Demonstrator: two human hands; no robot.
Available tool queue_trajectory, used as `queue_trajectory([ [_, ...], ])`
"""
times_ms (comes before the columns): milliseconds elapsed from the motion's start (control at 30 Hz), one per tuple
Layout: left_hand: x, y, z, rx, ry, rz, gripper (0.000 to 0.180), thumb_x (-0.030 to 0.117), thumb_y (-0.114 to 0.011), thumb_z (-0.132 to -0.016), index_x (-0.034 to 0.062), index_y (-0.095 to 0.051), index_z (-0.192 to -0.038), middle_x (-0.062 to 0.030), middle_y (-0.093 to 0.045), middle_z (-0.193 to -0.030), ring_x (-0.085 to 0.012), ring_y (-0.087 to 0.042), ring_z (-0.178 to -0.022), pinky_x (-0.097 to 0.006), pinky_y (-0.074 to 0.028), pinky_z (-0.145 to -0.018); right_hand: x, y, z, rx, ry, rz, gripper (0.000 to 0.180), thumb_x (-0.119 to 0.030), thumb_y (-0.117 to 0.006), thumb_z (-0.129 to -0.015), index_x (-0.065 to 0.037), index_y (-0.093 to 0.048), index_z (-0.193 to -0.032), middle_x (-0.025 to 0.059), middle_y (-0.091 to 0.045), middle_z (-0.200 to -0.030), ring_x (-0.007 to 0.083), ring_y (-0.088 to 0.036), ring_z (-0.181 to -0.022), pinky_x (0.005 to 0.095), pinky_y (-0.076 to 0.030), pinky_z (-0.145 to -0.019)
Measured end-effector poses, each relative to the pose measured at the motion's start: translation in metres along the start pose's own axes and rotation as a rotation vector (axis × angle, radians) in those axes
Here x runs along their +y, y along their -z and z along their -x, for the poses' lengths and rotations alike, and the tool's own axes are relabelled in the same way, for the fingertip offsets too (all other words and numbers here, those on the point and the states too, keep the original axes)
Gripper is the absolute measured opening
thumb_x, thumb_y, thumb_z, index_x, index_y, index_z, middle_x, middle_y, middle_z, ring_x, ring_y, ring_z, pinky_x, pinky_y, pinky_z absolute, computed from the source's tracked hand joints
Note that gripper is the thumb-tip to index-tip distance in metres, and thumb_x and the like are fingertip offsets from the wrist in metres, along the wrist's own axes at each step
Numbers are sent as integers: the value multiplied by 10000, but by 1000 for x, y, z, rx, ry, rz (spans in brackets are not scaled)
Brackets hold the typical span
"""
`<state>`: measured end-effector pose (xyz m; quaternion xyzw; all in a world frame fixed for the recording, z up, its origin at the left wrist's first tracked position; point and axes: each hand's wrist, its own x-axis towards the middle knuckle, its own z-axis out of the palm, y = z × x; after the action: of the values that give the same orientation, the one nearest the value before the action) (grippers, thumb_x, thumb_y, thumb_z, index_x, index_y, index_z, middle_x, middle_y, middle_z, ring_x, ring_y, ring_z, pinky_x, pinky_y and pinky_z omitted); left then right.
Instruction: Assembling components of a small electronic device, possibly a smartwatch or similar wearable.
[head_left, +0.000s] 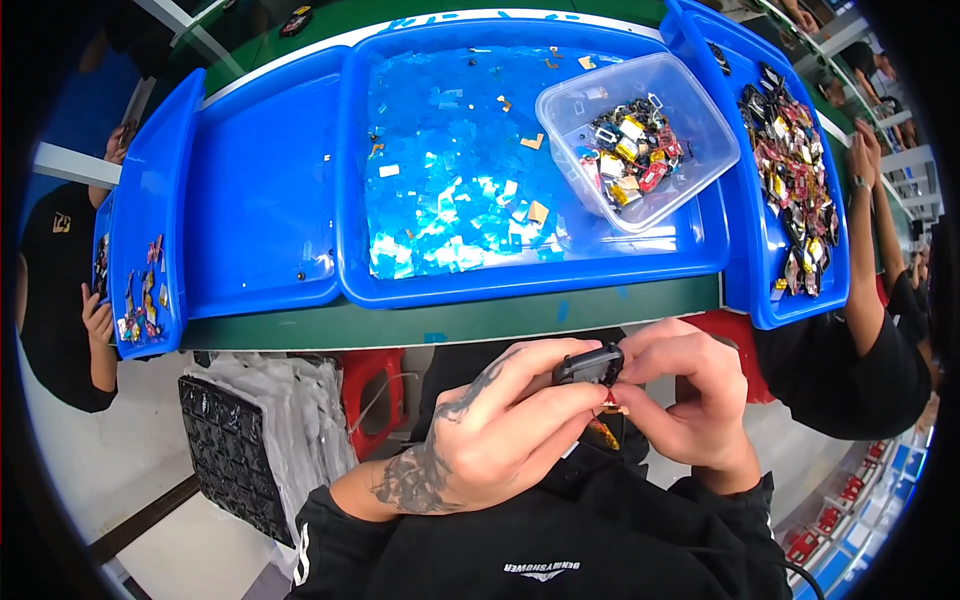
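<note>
I have the left hand (510,415) grasping a black plastic casing (586,367) before the green table (500,325), the right hand (690,385) apparently working its end, grip unclear; next calls for steady bracing.

The middle tray (530,289) is coloured bright blue, its floor patched pale blue and white by film pieces (445,220) and flecked with tan scraps (538,212). At the tray's right end, small parts (630,150) in a milky-clear tub (690,100) are mottled yellow, red, silver and black. Plain blue is repeated on the left tray (260,190) beside it. On the near side of the middle tray, dark green is shown by the worktop (460,326), black by the gadget (588,367) and red by the stool (360,365); the left hand (505,420) is patterned with grey-black tattoos.
</note>
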<state>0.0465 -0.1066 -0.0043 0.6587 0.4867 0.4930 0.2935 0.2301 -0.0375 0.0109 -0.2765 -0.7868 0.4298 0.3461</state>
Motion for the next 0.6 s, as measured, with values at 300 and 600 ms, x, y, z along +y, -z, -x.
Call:
queue_trajectory([
  [300,-8,-2,1,-5,24,-18,225,-71,-749,-678,6,-708,-885,-130,-645,-1028,-203,-654,-787,-268,-539,-631,4,-6,7,35,-118,-48,270,138,-720,-685,28,-578,-887,151,-658,-860,208,-678,-788,270,-560,-654],
  [600,-10,-11,1,139,-26,-30,191,-61,-740,-686,-5,-698,-863,-139,-643,-1006,-207,-647,-715,-266,-508,-549,9,-12,16,96,-283,-247,273,142,-670,-740,81,-535,-970,161,-630,-968,161,-678,-855,234,-534,-774],
])
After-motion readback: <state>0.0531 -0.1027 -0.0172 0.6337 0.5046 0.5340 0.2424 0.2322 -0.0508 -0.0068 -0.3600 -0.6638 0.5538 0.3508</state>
